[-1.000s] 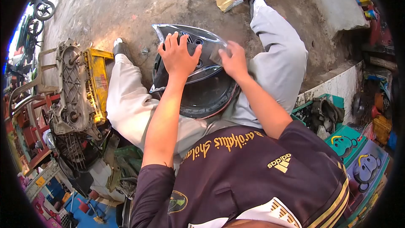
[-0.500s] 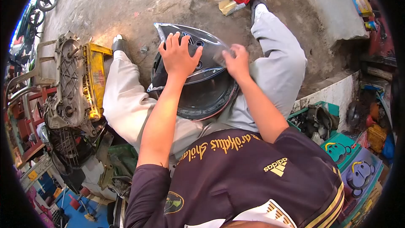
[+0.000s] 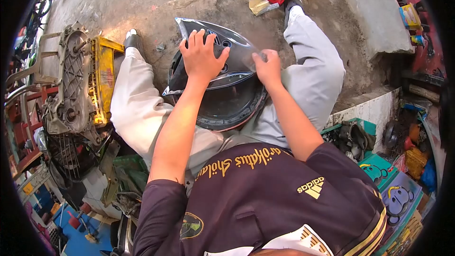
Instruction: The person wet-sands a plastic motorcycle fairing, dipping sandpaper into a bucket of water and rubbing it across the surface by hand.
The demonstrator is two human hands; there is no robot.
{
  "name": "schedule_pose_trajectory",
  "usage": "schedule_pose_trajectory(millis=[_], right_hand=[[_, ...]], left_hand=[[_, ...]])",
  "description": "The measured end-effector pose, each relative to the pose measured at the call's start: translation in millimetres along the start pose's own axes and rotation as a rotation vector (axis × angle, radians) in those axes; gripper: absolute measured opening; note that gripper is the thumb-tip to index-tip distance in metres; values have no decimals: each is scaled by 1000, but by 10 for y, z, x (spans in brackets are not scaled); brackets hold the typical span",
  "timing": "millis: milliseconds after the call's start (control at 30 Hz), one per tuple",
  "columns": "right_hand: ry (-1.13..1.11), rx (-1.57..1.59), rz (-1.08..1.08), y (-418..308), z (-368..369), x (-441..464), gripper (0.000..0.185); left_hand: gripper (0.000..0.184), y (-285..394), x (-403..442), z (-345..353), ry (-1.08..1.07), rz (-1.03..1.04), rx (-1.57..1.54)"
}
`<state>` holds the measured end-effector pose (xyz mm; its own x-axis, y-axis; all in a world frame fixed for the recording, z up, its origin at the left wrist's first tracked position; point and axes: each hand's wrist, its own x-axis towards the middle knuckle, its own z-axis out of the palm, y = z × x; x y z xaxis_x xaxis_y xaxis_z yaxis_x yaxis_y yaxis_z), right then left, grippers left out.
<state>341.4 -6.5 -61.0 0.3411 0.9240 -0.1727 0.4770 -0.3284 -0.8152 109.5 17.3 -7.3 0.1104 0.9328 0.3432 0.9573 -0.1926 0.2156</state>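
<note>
Where left hand (image 3: 201, 60) rests, the panel (image 3: 240, 58) (dark) hides

Reads "adidas" in gold beside the three-bar mark on the dark shirt (image 3: 227, 208), upside down to the camera. Also shows "arökatus Shöla" in gold fancy script across the same shirt, inverted too and partly lost in folds at the ends. Too small to read on the round badge (image 3: 192, 226).

The floor (image 3: 189, 0) looks rough and matt. The pointed cover (image 3: 204, 78) looks like shiny, smooth plastic. The trousers (image 3: 313, 71) are soft, matt cloth.
</note>
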Motion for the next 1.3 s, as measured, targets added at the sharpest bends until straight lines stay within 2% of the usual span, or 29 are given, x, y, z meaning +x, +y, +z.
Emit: schedule_pose_trajectory(millis=[67,133,200,233,333,400,500,567,600,667,700,733,833,933,967,1067,1100,1200,1300], right_hand=[[24,-112,-172,23,49,-80,45],[11,-34,-104,-11,19,30,46],[65,128,80,-35,28,73,45],[34,9,-32,24,56,44,47],[-12,-25,-100,37,63,-51,48],[-17,-28,-53,-23,16,-5,49],[-49,19,60,-175,24,-48,39],[281,-31,-204,-223,69,-170,27],[281,-32,-207,-279,46,-227,27],[310,-240,-590,-414,-40,-305,19],[135,-264,-644,-372,-77,-301,27],[135,-265,-645,-337,-72,-324,27],[36,-316,-660,-381,-137,-488,45],[-11,-351,-693,-323,-215,-380,49],[-13,-355,-691,-305,-219,-354,49],[-35,-323,-486,-344,-264,-244,44],[-14,-335,-594,-359,-258,-328,43],[59,-369,-632,-296,-215,-402,43],[66,-382,-551,-258,-197,-335,43]], left_hand=[[56,-3,11,-1,-2,5,-25],[56,7,8,17,4,2,-17],[55,0,-16,5,5,2,-2],[55,1,-8,-4,-7,1,-9],[56,-7,17,-5,-13,-1,-3],[56,19,-3,11,-14,-5,5],[56,-6,2,-6,-12,-7,-1],[56,-8,0,-6,-9,2,-22],[56,-12,-4,-5,-6,-1,-23],[56,-2,-7,1,-4,-1,-1],[56,-1,-10,6,-3,-2,-3],[56,-3,-9,11,0,0,-9],[55,-4,6,-20,-2,-3,-18],[56,-12,-3,-28,-8,-9,-14],[56,-7,-4,-20,-2,-7,-5],[56,11,4,-30,-11,-23,-10],[56,8,10,-30,-6,-24,-12],[56,-13,16,-10,-28,-22,-38],[55,-6,-3,-1,-15,-23,-38]])
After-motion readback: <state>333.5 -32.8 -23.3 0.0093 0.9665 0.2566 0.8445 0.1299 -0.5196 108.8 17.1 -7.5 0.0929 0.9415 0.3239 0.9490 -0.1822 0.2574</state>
